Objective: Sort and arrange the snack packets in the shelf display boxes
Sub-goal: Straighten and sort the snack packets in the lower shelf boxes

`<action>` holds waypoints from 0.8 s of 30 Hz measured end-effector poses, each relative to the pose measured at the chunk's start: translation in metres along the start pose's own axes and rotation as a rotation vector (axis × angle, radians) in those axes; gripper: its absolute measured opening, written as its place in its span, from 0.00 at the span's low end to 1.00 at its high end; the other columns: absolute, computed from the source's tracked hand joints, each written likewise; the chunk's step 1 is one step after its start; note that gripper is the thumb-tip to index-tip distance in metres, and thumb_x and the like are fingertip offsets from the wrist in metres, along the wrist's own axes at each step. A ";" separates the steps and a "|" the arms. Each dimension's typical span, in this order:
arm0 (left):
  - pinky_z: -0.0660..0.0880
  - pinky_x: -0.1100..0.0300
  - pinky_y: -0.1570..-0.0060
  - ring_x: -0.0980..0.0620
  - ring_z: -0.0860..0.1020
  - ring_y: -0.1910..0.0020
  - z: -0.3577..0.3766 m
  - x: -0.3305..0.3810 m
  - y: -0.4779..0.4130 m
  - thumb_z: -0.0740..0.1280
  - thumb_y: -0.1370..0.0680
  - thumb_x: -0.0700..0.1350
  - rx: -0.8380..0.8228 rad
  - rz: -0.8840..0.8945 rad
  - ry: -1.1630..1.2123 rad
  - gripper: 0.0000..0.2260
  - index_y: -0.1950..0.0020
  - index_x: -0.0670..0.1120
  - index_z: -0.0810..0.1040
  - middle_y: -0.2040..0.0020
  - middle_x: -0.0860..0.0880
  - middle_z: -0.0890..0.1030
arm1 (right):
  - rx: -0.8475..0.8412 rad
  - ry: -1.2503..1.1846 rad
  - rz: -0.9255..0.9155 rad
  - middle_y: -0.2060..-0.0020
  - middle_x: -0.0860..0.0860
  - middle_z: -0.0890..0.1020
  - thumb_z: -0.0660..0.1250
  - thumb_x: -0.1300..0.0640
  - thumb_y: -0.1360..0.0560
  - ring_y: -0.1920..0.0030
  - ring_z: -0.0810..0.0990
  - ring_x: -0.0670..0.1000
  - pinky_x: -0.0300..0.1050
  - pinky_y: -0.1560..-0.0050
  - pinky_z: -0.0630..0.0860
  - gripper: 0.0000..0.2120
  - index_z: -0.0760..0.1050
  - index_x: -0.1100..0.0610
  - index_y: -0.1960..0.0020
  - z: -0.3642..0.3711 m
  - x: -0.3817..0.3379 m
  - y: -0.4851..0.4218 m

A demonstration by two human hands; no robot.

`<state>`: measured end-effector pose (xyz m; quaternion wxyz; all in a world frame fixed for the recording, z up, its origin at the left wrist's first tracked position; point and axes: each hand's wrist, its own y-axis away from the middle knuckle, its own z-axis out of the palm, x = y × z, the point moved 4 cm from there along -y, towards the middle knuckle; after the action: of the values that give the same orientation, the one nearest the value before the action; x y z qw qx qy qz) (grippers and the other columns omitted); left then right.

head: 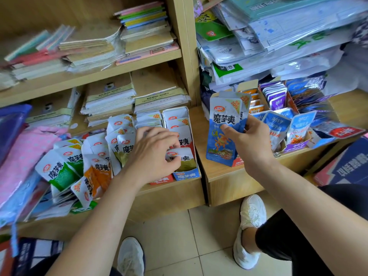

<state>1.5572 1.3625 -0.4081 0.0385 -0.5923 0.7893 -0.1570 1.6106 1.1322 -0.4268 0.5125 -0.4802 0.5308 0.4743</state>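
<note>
Just inside the box's [186, 176] front edge, left hand [153, 154] pinches packet [183, 156].

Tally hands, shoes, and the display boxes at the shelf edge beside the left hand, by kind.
Hands: 2, left hand pinching a green packet, right hand gripping blue packets
White shoes: 2, left shoe, right shoe
Display boxes: 2, red-fronted box, blue-fronted box
Total: 6

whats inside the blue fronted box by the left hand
A row of upright white snack packets fills the blue-fronted box. The left hand pinches the front packet. The packets hide the box floor and most of each other's lower halves.
</note>
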 end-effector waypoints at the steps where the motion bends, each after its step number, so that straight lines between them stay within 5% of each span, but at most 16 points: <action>1: 0.57 0.50 0.34 0.54 0.73 0.35 0.004 -0.002 -0.006 0.64 0.29 0.57 -0.040 -0.021 -0.036 0.10 0.54 0.54 0.79 0.36 0.58 0.80 | -0.006 -0.010 0.003 0.56 0.61 0.84 0.75 0.59 0.25 0.55 0.87 0.56 0.59 0.58 0.84 0.10 0.76 0.64 0.53 0.000 0.001 0.000; 7: 0.52 0.47 0.32 0.53 0.62 0.28 0.016 -0.012 -0.033 0.59 0.30 0.64 -0.217 -0.081 -0.191 0.26 0.39 0.54 0.80 0.23 0.54 0.69 | -0.024 -0.038 0.007 0.56 0.52 0.87 0.74 0.61 0.25 0.56 0.87 0.50 0.50 0.60 0.84 0.06 0.79 0.58 0.50 -0.005 0.007 -0.001; 13: 0.55 0.49 0.39 0.53 0.64 0.35 0.017 -0.015 -0.036 0.61 0.30 0.65 -0.216 -0.074 -0.187 0.21 0.42 0.56 0.76 0.36 0.59 0.76 | -0.026 -0.049 0.016 0.54 0.51 0.87 0.74 0.60 0.25 0.55 0.87 0.50 0.52 0.58 0.85 0.08 0.80 0.58 0.46 -0.006 0.008 -0.003; 18: 0.55 0.52 0.49 0.54 0.66 0.43 0.005 -0.016 -0.032 0.73 0.30 0.56 -0.145 -0.110 0.099 0.24 0.36 0.62 0.71 0.51 0.61 0.73 | -0.037 -0.062 0.023 0.53 0.51 0.87 0.74 0.60 0.25 0.55 0.87 0.48 0.52 0.57 0.85 0.11 0.79 0.59 0.43 -0.004 0.007 -0.001; 24: 0.55 0.51 0.46 0.58 0.68 0.44 -0.013 -0.006 -0.006 0.80 0.32 0.51 -0.121 0.027 0.194 0.11 0.56 0.64 0.82 0.54 0.63 0.79 | -0.042 -0.064 0.020 0.53 0.51 0.87 0.74 0.60 0.24 0.55 0.87 0.49 0.55 0.55 0.85 0.10 0.80 0.59 0.44 -0.006 0.008 -0.002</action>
<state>1.5611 1.3689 -0.3950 -0.0718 -0.5650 0.8052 -0.1652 1.6124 1.1261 -0.4350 0.5142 -0.4700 0.5088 0.5057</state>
